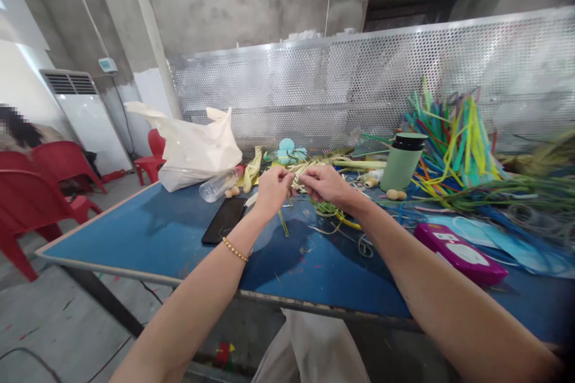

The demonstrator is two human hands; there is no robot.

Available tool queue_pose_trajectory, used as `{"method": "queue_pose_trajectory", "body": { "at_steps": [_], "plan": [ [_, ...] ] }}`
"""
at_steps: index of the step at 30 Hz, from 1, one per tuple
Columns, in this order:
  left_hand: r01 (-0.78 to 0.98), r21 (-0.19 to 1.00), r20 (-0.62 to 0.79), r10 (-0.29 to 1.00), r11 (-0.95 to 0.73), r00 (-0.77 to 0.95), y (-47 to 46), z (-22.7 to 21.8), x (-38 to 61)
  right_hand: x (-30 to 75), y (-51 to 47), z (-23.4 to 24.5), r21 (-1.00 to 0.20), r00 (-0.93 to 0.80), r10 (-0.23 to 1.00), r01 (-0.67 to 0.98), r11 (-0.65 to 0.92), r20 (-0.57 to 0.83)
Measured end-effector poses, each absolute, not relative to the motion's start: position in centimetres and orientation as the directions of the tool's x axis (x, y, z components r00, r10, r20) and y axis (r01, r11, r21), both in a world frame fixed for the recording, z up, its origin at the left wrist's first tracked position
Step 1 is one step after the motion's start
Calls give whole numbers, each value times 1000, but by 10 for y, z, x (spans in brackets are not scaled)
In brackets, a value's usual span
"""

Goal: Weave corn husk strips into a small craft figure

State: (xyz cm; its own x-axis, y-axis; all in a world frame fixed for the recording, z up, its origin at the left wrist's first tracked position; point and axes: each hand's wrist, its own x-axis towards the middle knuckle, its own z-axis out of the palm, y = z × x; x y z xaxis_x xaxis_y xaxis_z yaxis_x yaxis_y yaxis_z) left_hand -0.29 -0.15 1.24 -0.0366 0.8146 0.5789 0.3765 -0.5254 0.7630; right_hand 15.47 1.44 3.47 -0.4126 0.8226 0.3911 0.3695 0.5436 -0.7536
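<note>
My left hand (272, 190) and my right hand (327, 184) are close together above the middle of the blue table (175, 221). Thumb and fingers are pinched on each hand, and whatever is between them is too small to make out. Just below my left hand shows a short thin green strip (283, 223); I cannot tell whether it hangs from the fingers or lies on the table. Behind both hands is a heap of pale, husk-like strips (314, 163). Green and yellow strands (330, 210) lie under my right hand.
On the left are a white plastic bag (197, 146), a clear bottle (220, 184) and a black phone (223, 221). To the right stand a green tumbler (402, 164), a bundle of coloured strips (467, 143) and a magenta box (460, 253). A perforated metal screen (287, 90) rises behind.
</note>
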Motion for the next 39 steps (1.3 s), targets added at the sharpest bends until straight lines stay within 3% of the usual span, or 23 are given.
{"method": "queue_pose_trajectory", "body": {
  "at_steps": [4, 9, 13, 18, 23, 39],
  "plan": [
    [466, 720, 594, 804, -515, -29, -4, 15, -3, 154, 11, 35, -880, -439, 840, 192, 434, 318],
    [496, 705, 590, 808, -507, -13, -3, 15, -4, 155, 11, 35, -918, -496, 815, 86, 388, 298],
    [504, 676, 585, 807, -538, 78, -3, 15, -3, 158, 14, 36, -961, -425, 870, 3, 278, 250],
    [617, 493, 672, 719, -613, 177, 0, 9, -2, 156, 13, 37, -979, -391, 900, -14, 203, 192],
    [699, 349, 734, 646, -624, 211, 6, 6, -3, 154, 11, 35, -972, -390, 896, 8, 234, 212],
    [591, 482, 649, 717, -647, 255, -5, 16, -3, 157, 13, 38, -870, -298, 882, 228, 438, 366]
  ]
}}
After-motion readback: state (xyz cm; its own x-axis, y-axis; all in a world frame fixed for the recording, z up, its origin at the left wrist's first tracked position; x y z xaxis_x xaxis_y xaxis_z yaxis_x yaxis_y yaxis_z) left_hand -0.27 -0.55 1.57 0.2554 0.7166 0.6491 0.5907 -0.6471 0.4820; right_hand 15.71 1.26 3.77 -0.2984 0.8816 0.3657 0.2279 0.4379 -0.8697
